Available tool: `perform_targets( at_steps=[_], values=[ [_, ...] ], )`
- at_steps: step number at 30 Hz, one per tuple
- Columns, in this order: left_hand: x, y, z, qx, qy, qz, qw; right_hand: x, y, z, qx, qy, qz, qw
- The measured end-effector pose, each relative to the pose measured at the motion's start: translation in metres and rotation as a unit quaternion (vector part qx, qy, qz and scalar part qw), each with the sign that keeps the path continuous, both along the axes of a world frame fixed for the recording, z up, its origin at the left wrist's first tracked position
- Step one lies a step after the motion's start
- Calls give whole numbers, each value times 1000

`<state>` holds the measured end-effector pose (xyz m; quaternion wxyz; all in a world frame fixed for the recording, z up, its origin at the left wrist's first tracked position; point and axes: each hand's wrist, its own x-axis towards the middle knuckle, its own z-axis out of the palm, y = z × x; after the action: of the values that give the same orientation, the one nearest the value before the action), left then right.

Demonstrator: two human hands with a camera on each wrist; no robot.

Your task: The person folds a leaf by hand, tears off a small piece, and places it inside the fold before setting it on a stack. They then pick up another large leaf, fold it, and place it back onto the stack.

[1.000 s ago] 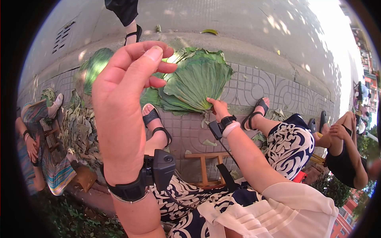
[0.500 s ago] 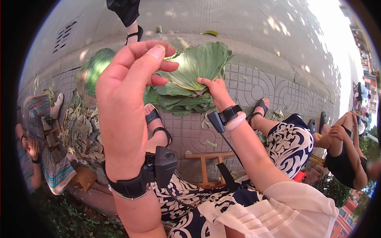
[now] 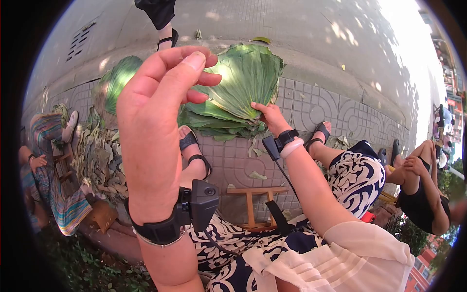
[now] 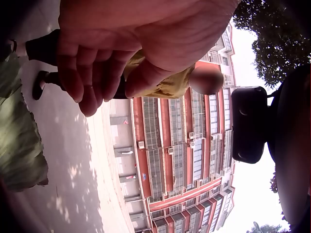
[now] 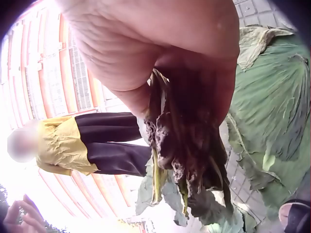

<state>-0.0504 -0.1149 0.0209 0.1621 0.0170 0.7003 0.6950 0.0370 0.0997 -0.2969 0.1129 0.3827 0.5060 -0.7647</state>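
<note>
In the head view my right hand (image 3: 273, 119) grips a fan of large green lotus leaves (image 3: 248, 78) at its gathered end, thumb on top. These leaves are over a stack of more green leaves (image 3: 219, 124) on the paving. From the right wrist, dark, shrivelled leaf ends (image 5: 170, 145) hang below the gripping fingers, and broad green leaves (image 5: 272, 107) lie beside them. My left hand (image 3: 151, 131) is raised close to the head camera, fingers loosely bent. Nothing sits between its thumb and fingers in the left wrist view.
A green leaf bundle (image 3: 119, 80) stands at the left, above a heap of dry leaves (image 3: 99, 160). A wooden stool frame (image 3: 249, 207) is between my knees. Seated people flank me; a person in dark trousers (image 3: 156, 12) stands ahead on the pavement.
My right hand has moved up and away with the gripped leaves, then slightly back. More stacked leaves now show beneath them. The left hand has stayed nearly still.
</note>
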Motion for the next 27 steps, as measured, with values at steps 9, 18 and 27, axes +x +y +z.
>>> perform_targets(
  at_steps=[9,18,27],
  values=[
    [-3,7,-4,8,-18,7,1000,94,1,-81,146,-183,-47,971],
    [19,37,-22,-83,68,-79,991,116,-46,-56,97,-175,142,969],
    [89,68,-65,-176,300,-350,870,126,-56,-21,152,-143,219,953]
  ],
)
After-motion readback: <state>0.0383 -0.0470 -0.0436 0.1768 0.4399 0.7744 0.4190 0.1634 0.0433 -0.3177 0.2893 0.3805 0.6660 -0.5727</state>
